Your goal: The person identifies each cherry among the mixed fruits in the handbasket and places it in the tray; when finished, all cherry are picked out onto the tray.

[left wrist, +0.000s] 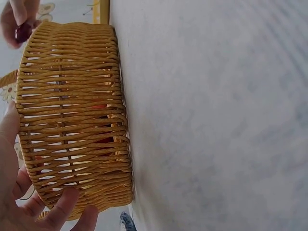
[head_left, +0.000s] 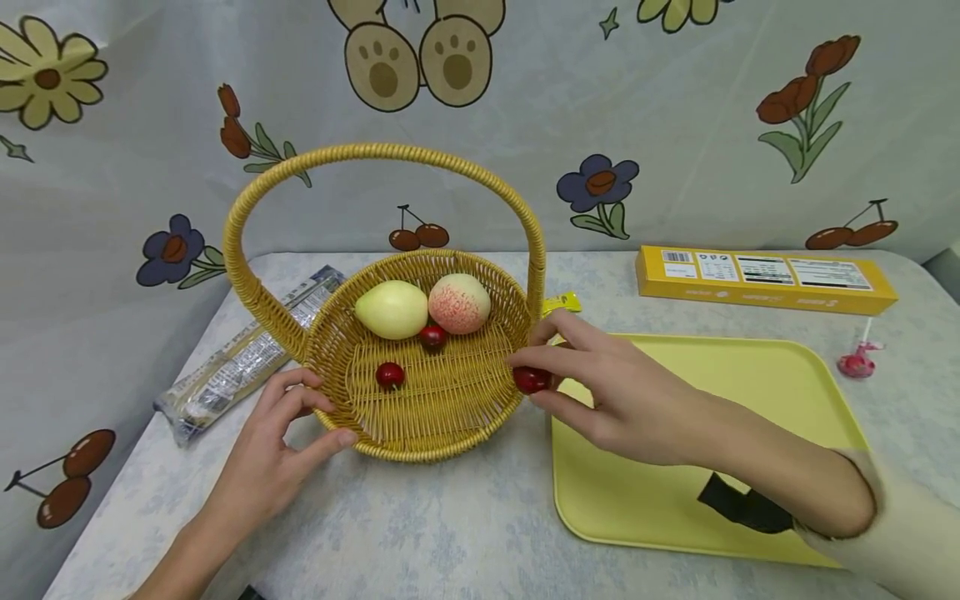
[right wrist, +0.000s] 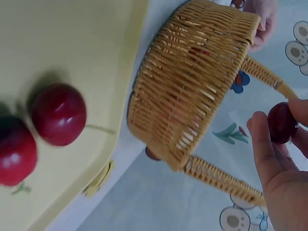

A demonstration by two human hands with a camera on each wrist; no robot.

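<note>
A yellow wicker basket with a tall arched handle stands on the table. In it lie a pale yellow pear, a pink-speckled peach and two dark red cherries, one cherry against the larger fruit and one cherry nearer the front. My left hand holds the basket's front-left rim, thumb on the rim and fingers on the outer wall. Beside the right rim, my right hand pinches another cherry between thumb and fingers.
A yellow tray sits right of the basket; two red, stemmed fruits on it show in the right wrist view. Behind it lies a long orange box. A pink wrapped lollipop, small yellow packet and long silvery packet lie around.
</note>
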